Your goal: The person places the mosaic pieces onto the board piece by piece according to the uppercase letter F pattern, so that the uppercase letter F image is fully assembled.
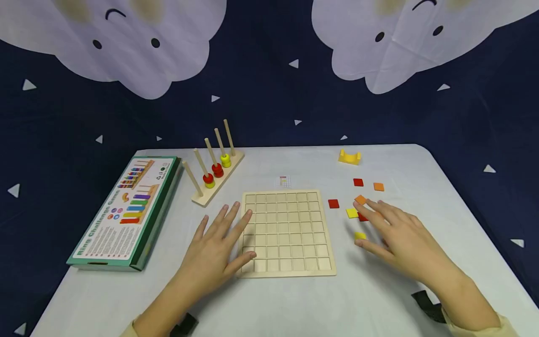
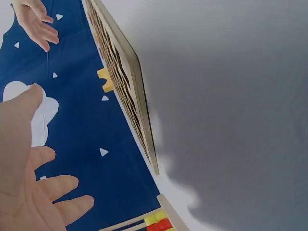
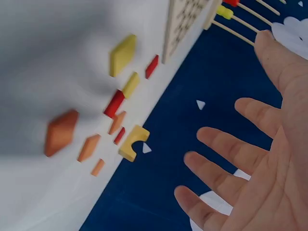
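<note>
My left hand hovers with spread fingers over the left edge of a wooden grid board; nothing is in it. The grid's squares hold no tiles. To the right, my right hand is held above several small square tiles, fingers extended and holding nothing. Among these tiles are a yellow tile, a red tile and an orange tile. Part of another red tile is hidden by the fingers. In the right wrist view, the palm stands apart from the tiles, such as a yellow one.
A wooden peg stand with red and yellow rings is behind the left hand. A green-edged game box lies at the left. A yellow notched block sits near the back edge. A small printed card lies behind the board.
</note>
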The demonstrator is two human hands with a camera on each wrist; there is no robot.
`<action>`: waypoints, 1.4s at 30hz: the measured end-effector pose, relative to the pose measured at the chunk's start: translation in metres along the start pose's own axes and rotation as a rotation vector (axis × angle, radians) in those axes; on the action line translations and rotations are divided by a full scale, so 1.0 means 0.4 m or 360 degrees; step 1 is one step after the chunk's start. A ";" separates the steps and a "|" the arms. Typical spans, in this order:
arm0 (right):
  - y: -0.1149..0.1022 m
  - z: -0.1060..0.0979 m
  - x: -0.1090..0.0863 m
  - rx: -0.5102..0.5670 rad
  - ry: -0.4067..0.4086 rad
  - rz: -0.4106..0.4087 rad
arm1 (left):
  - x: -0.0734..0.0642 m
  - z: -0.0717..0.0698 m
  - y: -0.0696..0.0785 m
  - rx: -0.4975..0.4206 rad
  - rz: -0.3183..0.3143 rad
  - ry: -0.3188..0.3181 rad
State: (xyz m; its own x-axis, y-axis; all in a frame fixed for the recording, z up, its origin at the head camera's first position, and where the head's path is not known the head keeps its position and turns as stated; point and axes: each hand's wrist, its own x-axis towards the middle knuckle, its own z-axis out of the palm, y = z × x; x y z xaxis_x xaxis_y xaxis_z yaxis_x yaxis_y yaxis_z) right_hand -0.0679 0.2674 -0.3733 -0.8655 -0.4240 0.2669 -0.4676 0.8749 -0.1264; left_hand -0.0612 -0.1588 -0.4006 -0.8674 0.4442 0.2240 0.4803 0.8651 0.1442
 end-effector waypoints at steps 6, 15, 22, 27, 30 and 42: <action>0.012 -0.029 0.012 0.0088 -0.0052 0.0077 | 0.009 0.010 -0.025 -0.0303 -0.0110 -0.0001; 0.054 -0.050 0.022 0.0188 -0.0146 0.0205 | 0.019 0.032 -0.060 -0.0715 -0.0360 -0.0117; 0.114 -0.043 0.024 0.0222 -0.0240 0.0314 | 0.013 0.041 -0.075 -0.0750 -0.0415 -0.0248; 0.170 -0.034 0.044 0.0309 -0.0256 0.0367 | 0.010 0.044 -0.075 -0.0765 -0.0392 -0.0365; 0.204 -0.027 0.063 0.0372 -0.0277 0.0390 | 0.010 0.044 -0.077 -0.0778 -0.0373 -0.0386; 0.262 -0.017 0.128 0.0430 -0.0303 0.0381 | 0.010 0.038 -0.078 -0.0845 -0.0356 -0.0524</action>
State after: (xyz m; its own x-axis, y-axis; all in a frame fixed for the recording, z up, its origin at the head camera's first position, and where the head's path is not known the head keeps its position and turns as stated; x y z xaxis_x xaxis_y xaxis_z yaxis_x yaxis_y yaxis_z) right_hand -0.1603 0.3390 -0.3665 -0.9616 -0.2738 0.0210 -0.2574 0.8719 -0.4165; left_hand -0.0818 -0.1804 -0.4190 -0.9075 0.3882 -0.1606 0.2098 0.7499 0.6274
